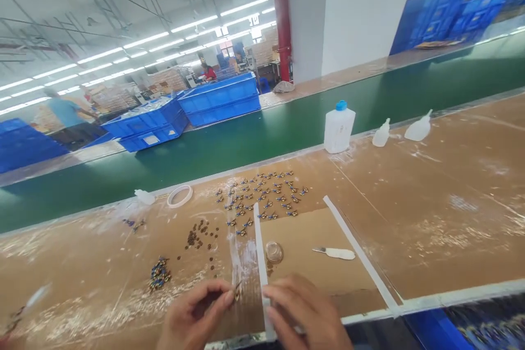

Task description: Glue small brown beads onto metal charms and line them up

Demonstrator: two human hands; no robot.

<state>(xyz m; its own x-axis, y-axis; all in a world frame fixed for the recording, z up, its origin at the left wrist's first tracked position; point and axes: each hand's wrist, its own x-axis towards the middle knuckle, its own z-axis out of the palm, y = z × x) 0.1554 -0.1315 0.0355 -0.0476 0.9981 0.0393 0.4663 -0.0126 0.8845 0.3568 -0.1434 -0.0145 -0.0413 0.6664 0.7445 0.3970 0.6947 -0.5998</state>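
Note:
My left hand (199, 309) pinches a small gold-and-dark part (237, 291) between thumb and fingertips, above the front of the brown work table (410, 186). To its right, my right hand (305, 311) hovers over a strip of white tape, fingers curved and apart, with nothing visible in them. Ahead of the hands lie many similar blue-and-gold parts (262, 197) in loose rows. Small dark round pieces (197, 235) are scattered left of centre, near a heap of blue-and-gold parts (159, 273). A white-handled knife (340, 253) and a small round clear dish (274, 252) rest on a cardboard sheet (303, 229).
A large white bottle with a blue cap (339, 128) stands at the table's back edge, beside two small squeeze bottles. A tape roll (179, 196) lies at the back left. Beyond runs a green conveyor belt (229, 145), with blue crates (221, 98) behind it.

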